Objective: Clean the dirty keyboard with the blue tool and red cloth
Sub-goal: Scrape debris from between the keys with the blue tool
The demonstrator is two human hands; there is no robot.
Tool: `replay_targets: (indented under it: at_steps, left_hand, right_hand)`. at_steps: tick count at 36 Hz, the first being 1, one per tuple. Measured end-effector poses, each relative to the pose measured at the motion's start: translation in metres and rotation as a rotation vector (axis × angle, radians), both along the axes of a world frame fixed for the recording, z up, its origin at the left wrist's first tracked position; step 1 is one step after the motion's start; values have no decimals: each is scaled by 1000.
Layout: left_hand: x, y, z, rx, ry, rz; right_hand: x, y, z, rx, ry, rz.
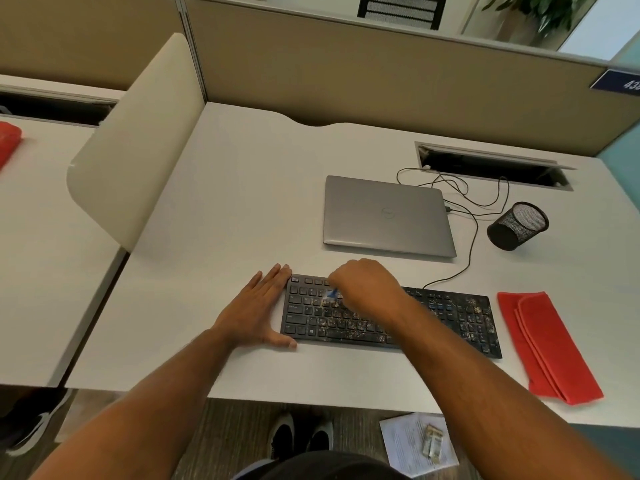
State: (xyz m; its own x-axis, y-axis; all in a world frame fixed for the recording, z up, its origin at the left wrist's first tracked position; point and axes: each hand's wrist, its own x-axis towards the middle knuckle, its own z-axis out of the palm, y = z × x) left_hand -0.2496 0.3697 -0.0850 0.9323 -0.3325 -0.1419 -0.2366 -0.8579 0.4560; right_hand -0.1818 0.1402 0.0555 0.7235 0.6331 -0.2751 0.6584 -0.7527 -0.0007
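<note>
Fingers of the left hand (258, 308) lie straight and flat on the counter (242, 188), pressed against the left end of the keyboard (450, 317), with the thumb at its front left corner. Fingers of the right hand (367, 289) are curled around the blue tool (333, 293), whose pale bristled tip touches the upper left key rows. Only a small part of the tool shows past the knuckles.

Keyboard: black, lying across the front of the counter, speckled with light crumbs over its middle and right sections. Red cloth (547, 344): folded, lying flat on the counter just beside the keyboard's right end, untouched.

Closed grey laptop (386, 214) sits behind the keyboard. Black mesh cup (517, 225) lies tipped to the right of the laptop. Thin black cable (471, 244) trails from the keyboard's rear toward the counter's cable opening (491, 166).
</note>
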Motion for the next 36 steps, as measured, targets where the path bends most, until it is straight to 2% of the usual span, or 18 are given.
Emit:
replay_targets:
  at_steps: [9,18,23,30,34,36]
  left_hand:
    - [0,-1,-1,-2,5,7]
    - [0,-1,-1,-3,-2,6]
    - [0,-1,-2,-1,1,8]
    - [0,-1,-2,0,-1,6]
    - [0,0,-3,9,-11,2]
    - [0,0,-3,5,-11,3]
  right_hand:
    - [-2,17,-6,201,84,-195]
    - [-8,25,-8,158,200,-207]
    - [-3,22,-15,245,117,-281]
    - [-2,14,-13,220,249,-288]
    - [4,8,-12,270,131,-335]
    - [2,7,-15,251,132,-323]
